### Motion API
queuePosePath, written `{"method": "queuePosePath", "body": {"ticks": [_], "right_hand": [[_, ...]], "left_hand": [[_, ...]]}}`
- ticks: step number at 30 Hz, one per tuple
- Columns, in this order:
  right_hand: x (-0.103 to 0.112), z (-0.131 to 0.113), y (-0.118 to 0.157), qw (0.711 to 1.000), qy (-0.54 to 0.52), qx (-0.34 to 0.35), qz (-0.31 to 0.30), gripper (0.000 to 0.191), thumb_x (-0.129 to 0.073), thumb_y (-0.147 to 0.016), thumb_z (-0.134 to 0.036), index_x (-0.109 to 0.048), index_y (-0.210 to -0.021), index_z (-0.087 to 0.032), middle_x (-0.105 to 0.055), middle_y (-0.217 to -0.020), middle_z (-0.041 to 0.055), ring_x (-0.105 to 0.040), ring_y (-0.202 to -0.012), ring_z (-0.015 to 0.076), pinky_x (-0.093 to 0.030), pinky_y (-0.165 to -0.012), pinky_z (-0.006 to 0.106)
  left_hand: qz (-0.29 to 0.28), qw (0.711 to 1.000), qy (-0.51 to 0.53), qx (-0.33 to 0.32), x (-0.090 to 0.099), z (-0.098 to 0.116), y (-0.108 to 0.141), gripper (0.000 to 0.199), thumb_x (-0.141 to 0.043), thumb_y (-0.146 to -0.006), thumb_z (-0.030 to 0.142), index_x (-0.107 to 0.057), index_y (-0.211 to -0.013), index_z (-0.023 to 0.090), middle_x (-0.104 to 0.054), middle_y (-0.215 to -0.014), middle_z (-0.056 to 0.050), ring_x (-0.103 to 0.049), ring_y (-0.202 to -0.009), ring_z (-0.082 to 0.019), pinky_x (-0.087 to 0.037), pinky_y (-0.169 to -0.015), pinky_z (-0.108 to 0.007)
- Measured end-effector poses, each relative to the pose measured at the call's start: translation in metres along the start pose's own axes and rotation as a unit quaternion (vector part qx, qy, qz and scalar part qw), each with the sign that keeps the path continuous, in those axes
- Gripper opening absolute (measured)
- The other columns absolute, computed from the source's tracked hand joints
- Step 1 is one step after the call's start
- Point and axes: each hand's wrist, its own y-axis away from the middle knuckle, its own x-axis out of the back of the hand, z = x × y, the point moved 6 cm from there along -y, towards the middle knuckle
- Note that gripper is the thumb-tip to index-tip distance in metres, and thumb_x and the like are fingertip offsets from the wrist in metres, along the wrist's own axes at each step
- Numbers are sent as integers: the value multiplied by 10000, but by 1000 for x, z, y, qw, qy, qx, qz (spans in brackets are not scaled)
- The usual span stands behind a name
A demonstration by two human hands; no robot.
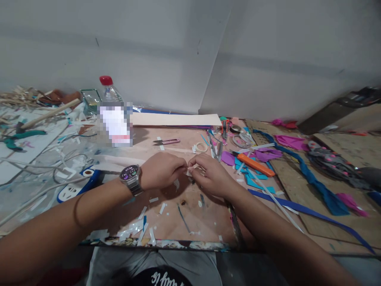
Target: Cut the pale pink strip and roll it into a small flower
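Observation:
My left hand (165, 171), with a watch (130, 173) on its wrist, is closed, its fingertips pressed together and pointing right. What it pinches is hidden behind the fingers. Facing it, my right hand (211, 176) is closed in a pinch. A small whitish scrap (188, 173) shows at its fingertips, between the two hands; its kind is too small to tell. Both hands are just above the worktable (208, 216). Beyond them lie thread snips (166, 141) with a pink handle and a roll of tape (201, 147).
An orange utility knife (256, 165) lies at right among blue and purple scraps, near a blue strip (309, 209). A power strip (77, 186) with cables is at left. Behind stand a red-capped bottle (111, 90) and a blurred bright screen (116, 123). Green-handled pliers (18, 139) lie far left.

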Motion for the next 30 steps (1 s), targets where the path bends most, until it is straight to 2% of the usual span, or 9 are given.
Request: {"method": "queuePosePath", "body": {"ticks": [5, 11, 15, 25, 30], "right_hand": [[-1, 0, 0, 1000, 2, 20, 10, 80, -560, -914, -181, -628, -878, -202, -681, -881, 49, -598, -873, 223, -418, -805, 347], [-3, -1, 0, 1000, -20, 0, 11, 96, -556, -929, -189, -620, -859, -207, -670, -858, 34, -596, -850, 211, -419, -779, 333], [-2, 0, 2, 999, -32, -22, 18, 59, -601, -910, -187, -639, -875, -214, -683, -868, 23, -614, -838, 201, -433, -763, 318], [-3, 1, 2, 999, -30, -14, 20, 72, -606, -890, -155, -651, -872, -209, -695, -863, 17, -625, -828, 191, -434, -757, 301], [-4, 0, 2, 1000, -22, -11, 17, 77, -592, -917, -167, -649, -885, -208, -698, -868, 20, -621, -825, 191, -426, -754, 303]], "left_hand": [[-5, 1000, 30, 5, -1, 1, 1, 242, -524, -1000, 299, -710, -885, 195, -727, -765, -28, -614, -678, -176, -307, -616, -291], [-21, 995, 91, 30, 1, 0, 1, 180, -576, -922, 299, -708, -870, 187, -718, -746, -25, -605, -661, -168, -327, -615, -278], [-20, 995, 84, 42, 1, -1, 2, 182, -584, -893, 310, -705, -838, 185, -699, -710, -24, -576, -628, -167, -303, -591, -283], [-35, 998, 38, 44, -2, -2, 3, 159, -557, -848, 273, -695, -823, 199, -706, -711, -37, -590, -633, -185, -311, -592, -301], [-41, 997, 62, 36, 1, -2, 4, 137, -571, -842, 266, -677, -806, 188, -673, -680, -20, -550, -606, -165, -293, -578, -296]]}}
